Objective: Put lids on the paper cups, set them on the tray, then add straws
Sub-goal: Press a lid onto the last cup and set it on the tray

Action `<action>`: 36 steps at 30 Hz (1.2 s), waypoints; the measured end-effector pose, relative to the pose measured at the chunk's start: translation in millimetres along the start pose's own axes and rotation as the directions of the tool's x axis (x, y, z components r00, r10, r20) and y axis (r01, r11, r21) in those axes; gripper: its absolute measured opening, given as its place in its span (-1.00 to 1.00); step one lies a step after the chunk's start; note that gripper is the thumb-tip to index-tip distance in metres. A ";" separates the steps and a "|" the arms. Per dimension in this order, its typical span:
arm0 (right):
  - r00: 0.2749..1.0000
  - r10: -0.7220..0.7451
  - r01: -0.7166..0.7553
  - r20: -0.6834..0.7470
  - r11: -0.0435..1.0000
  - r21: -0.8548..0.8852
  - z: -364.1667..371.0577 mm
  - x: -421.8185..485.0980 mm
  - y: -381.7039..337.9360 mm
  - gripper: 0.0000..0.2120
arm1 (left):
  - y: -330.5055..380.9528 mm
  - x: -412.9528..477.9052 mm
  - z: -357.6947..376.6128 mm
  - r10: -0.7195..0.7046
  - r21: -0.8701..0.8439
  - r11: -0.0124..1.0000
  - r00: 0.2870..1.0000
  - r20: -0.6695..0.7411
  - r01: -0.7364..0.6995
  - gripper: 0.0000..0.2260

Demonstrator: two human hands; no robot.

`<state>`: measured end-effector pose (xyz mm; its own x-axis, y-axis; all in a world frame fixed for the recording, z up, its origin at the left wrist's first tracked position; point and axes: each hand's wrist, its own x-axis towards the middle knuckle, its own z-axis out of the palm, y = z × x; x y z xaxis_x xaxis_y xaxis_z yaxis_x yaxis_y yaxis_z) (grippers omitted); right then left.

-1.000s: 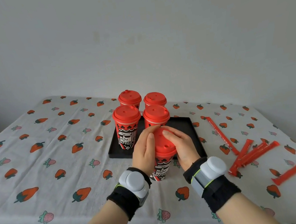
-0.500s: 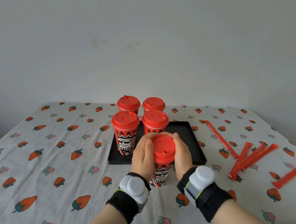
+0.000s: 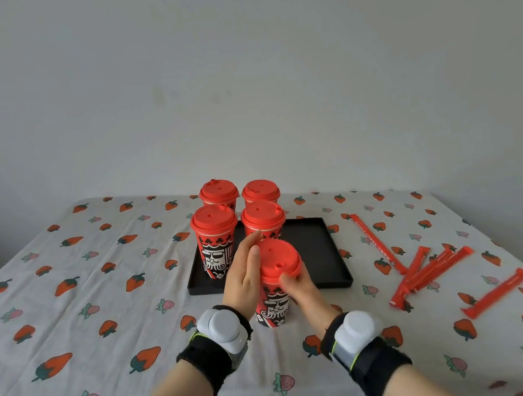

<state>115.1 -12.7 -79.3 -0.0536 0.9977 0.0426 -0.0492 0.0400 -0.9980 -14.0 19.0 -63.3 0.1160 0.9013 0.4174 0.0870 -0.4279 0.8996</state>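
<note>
A red paper cup (image 3: 274, 310) with a red lid (image 3: 278, 261) stands on the tablecloth just in front of the black tray (image 3: 319, 250). My left hand (image 3: 243, 274) presses flat against its left side at the lid. My right hand (image 3: 296, 286) grips the cup from the right, under the lid's rim. Several lidded red cups stand on the tray's left half, the nearest at front left (image 3: 215, 239) and beside it to the right (image 3: 263, 220). Several red wrapped straws (image 3: 427, 270) lie on the cloth to the right.
A strawberry-print cloth (image 3: 99, 309) covers the table. One long straw (image 3: 375, 243) lies right of the tray, another (image 3: 496, 292) nearer the right edge. A grey wall stands behind. The tray's right half is bare.
My hands slid from the top of the lid down to the cup's sides; the right hand dropped lowest. The lid now shows fully. The camera tilted up a little.
</note>
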 end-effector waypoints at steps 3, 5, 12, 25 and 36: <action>0.998 -0.039 0.032 -0.040 0.985 -0.169 5.1 -6.3 22.0 -0.25 | 0.5 -5.3 6.3 -0.090 -0.110 0.991 0.993 -0.072 0.082 -0.58; 0.994 -0.062 0.047 -0.090 0.987 -0.155 4.6 -6.5 26.2 -0.29 | -4.6 -8.8 9.5 -0.187 -0.234 0.959 0.978 -0.092 0.162 -0.66; 0.959 -0.194 0.158 -0.208 0.971 -0.178 -31.4 13.5 5.1 -0.45 | -28.2 -17.0 12.3 -0.309 -0.287 0.924 0.935 -0.175 0.252 -0.77; 0.942 -0.101 -0.009 -0.321 0.946 -0.324 -92.3 86.1 10.0 -0.41 | -61.8 -13.1 10.0 -0.346 0.013 0.938 0.933 0.097 0.347 -0.83; 0.949 -0.114 -0.005 -0.295 0.927 -0.374 -89.0 130.4 17.0 -0.37 | -66.0 -13.1 8.4 -0.353 0.019 0.935 0.930 0.104 0.353 -0.81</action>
<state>196.0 123.1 -94.8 0.2494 0.9582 0.1401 0.3278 0.0526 -0.9433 -12.9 34.9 -129.2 0.1796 0.9821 0.0570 0.1408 -0.0830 0.9866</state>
